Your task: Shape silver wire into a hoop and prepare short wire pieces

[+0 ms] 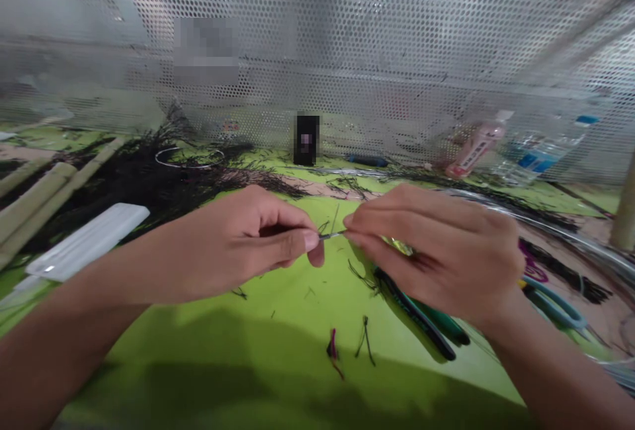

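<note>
Between thumb and fingers, my left hand (268, 238) pinches one end of a thin wire (331, 235), whose grip end looks dark. The fingertips of my right hand (431, 245) are closed on the wire's other end, so a short silvery length spans the gap. A fine dark strand sticks up beside it. Under my right hand lie pliers (421, 317) with dark green and black handles, their jaws mostly hidden. Short dark wire scraps (366, 341) and a small purple-and-black piece (333, 350) lie on the green surface (282, 324) below the hands.
A perforated metal screen (347, 33) closes off the back. Dark wire cuttings (163, 165), a white plastic case (89, 238) and bamboo-like poles (44, 198) lie left. A pink bottle (479, 145), a clear bottle (540, 155), coiled wire (585, 238) and blue-handled scissors (555, 304) are right.
</note>
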`<action>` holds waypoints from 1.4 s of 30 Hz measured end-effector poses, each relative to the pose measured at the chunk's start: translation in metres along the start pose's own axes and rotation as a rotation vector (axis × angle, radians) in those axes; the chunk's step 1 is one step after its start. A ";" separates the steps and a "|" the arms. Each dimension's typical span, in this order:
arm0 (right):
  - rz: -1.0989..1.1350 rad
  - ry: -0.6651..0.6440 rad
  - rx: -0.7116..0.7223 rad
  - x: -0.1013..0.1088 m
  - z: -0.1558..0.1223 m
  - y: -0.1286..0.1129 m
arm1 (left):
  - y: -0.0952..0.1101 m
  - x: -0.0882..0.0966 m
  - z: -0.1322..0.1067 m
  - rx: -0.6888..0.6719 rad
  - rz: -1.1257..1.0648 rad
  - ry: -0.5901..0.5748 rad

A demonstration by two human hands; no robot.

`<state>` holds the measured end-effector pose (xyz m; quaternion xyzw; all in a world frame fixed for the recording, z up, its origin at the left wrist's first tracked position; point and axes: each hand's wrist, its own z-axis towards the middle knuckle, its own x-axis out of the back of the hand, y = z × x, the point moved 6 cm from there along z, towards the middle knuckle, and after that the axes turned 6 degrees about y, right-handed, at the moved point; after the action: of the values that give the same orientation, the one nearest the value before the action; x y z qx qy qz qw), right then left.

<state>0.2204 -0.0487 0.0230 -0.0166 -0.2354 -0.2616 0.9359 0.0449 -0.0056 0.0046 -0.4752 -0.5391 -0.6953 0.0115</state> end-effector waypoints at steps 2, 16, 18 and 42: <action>-0.040 0.023 0.140 -0.002 -0.003 -0.009 | -0.001 0.000 -0.001 0.009 -0.011 -0.001; -0.243 0.021 0.361 -0.007 -0.019 -0.027 | 0.002 -0.004 0.001 -0.069 0.024 0.024; -0.269 0.029 0.387 -0.008 -0.019 -0.029 | 0.003 -0.004 0.001 -0.084 0.053 0.033; -0.155 0.033 0.348 -0.005 -0.006 -0.023 | 0.006 0.005 -0.008 0.017 -0.025 0.078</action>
<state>0.2080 -0.0672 0.0131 0.1682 -0.2623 -0.2886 0.9053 0.0401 -0.0120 0.0121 -0.4408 -0.5499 -0.7088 0.0280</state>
